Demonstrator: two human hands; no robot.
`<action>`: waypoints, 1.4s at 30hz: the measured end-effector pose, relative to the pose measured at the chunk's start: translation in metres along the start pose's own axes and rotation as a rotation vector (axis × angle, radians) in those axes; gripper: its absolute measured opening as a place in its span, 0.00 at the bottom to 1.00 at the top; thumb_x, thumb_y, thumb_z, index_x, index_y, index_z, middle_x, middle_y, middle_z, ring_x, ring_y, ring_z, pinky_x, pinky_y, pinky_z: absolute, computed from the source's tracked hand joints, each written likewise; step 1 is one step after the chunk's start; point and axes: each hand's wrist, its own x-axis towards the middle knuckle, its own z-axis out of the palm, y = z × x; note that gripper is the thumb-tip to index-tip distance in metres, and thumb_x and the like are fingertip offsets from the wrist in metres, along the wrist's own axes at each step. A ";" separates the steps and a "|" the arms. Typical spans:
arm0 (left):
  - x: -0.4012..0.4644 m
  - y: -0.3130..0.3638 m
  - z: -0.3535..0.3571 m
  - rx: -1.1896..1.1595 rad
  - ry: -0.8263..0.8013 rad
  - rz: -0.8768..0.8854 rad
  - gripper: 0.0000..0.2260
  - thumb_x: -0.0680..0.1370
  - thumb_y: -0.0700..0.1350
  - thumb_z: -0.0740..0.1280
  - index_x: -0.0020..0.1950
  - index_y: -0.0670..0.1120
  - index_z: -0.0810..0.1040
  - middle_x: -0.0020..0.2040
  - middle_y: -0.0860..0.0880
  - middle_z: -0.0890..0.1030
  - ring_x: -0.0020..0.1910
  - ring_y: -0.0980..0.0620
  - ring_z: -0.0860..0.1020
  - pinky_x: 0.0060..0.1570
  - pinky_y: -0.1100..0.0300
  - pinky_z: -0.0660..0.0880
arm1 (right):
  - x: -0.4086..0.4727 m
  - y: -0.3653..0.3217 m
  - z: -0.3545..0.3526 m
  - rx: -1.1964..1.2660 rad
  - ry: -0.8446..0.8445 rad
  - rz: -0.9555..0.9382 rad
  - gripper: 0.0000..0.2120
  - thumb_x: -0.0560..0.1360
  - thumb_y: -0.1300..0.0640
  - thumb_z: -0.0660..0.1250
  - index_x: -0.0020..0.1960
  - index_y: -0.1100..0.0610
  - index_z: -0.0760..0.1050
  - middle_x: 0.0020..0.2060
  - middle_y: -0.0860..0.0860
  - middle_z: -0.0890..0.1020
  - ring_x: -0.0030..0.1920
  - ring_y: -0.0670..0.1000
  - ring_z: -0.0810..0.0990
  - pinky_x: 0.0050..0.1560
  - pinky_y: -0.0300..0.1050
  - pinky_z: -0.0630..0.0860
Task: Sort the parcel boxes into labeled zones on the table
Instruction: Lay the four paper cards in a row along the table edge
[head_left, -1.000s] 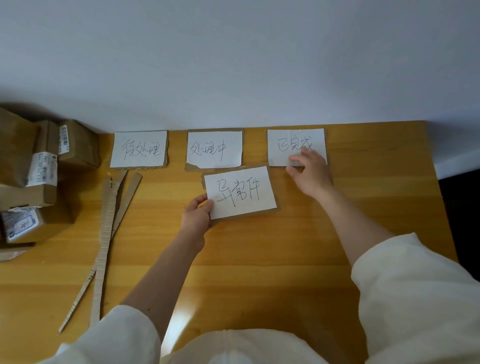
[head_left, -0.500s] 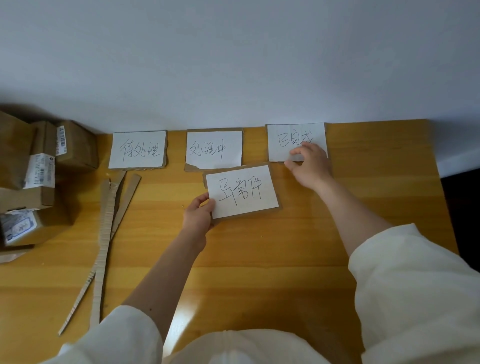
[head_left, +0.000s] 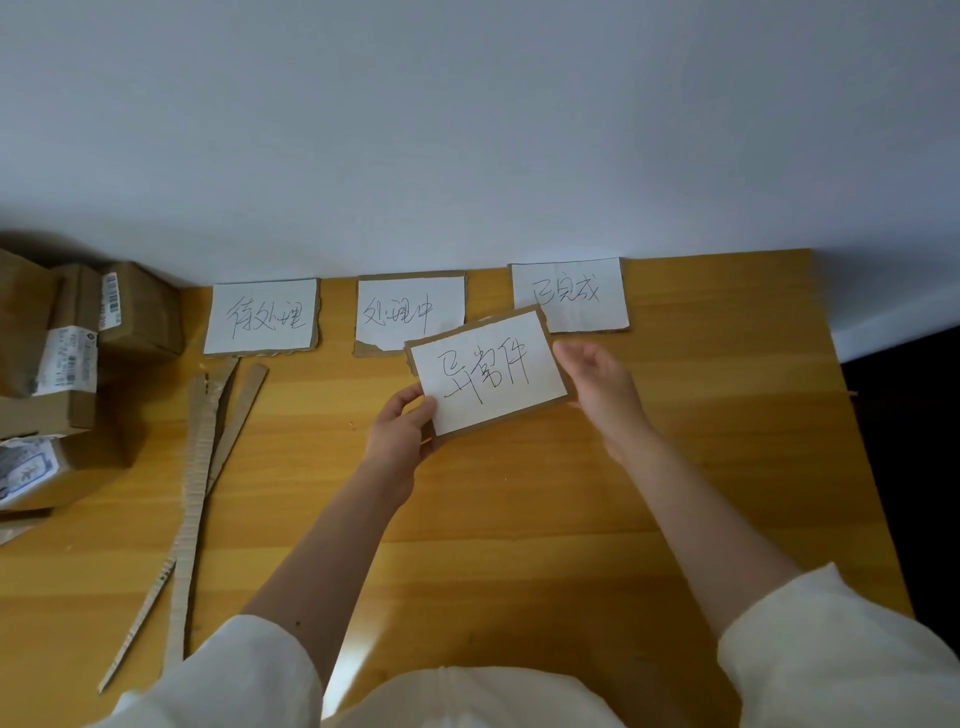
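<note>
Parcel boxes (head_left: 62, 364) of brown cardboard, stacked at far left edge of wooden table (head_left: 519, 519), white printed shipping labels and barcodes on sides, text too small to read. Just right of them, long cardboard strips (head_left: 202, 467) flat on tabletop. Along far edge by wall, three zone cards in a row, white paper on torn cardboard backing, handwritten characters: left card (head_left: 261, 316), middle card (head_left: 410, 312), right card (head_left: 570, 294). Nearer, fourth card (head_left: 488, 371), tilted, overlapping middle card's near right corner. Left hand (head_left: 397, 441) pinching near left corner of fourth card, thumb on paper. Right hand (head_left: 597, 389) at card's right edge, fingers relaxed and loosely spread; contact with card unclear.
</note>
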 end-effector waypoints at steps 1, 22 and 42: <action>-0.001 0.000 0.003 -0.004 -0.010 0.007 0.11 0.80 0.41 0.64 0.63 0.49 0.75 0.54 0.47 0.81 0.49 0.50 0.79 0.42 0.58 0.76 | -0.008 0.004 0.000 0.085 -0.003 0.048 0.21 0.76 0.42 0.66 0.63 0.53 0.74 0.58 0.46 0.78 0.59 0.46 0.77 0.58 0.48 0.79; -0.011 -0.027 0.090 0.449 -0.119 0.183 0.16 0.78 0.47 0.68 0.65 0.52 0.73 0.62 0.49 0.77 0.56 0.51 0.76 0.52 0.54 0.74 | -0.032 0.028 -0.090 0.720 0.425 0.204 0.15 0.74 0.64 0.71 0.59 0.61 0.75 0.54 0.57 0.82 0.53 0.54 0.83 0.44 0.43 0.83; 0.012 -0.048 0.131 1.404 -0.050 0.381 0.36 0.70 0.50 0.76 0.74 0.61 0.63 0.78 0.49 0.50 0.77 0.45 0.50 0.72 0.44 0.59 | 0.025 0.072 -0.144 -0.730 0.453 0.026 0.25 0.77 0.46 0.66 0.73 0.46 0.67 0.78 0.53 0.57 0.78 0.57 0.52 0.74 0.57 0.59</action>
